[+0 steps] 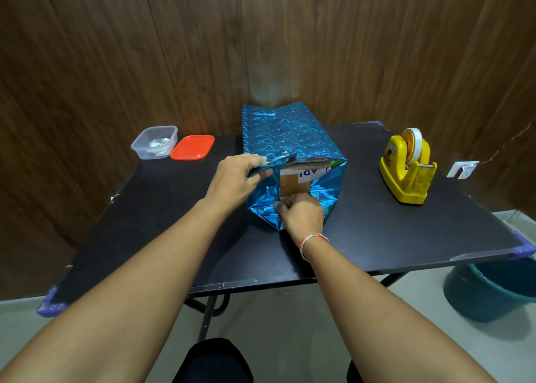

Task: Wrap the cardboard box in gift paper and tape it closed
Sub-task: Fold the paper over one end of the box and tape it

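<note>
The right hand (pixel 301 213) is curled onto the lower flap; the left hand (pixel 235 179) pinches the thin, slippery, crease-prone blue foil gift paper (pixel 290 134) over the stiff brown cardboard box (pixel 293 183). Flaps should be gripped at edges.

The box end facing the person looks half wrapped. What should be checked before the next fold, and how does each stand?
1. Top flap of gift paper held: ok, left hand pinches it.
2. Lower paper held: ok, right hand grips it.
3. Near end covered: not ok, cardboard box shows.
4. Tape dispenser nearby: ok, on the table, right side.
5. Tape piece ready: cannot tell.
</note>
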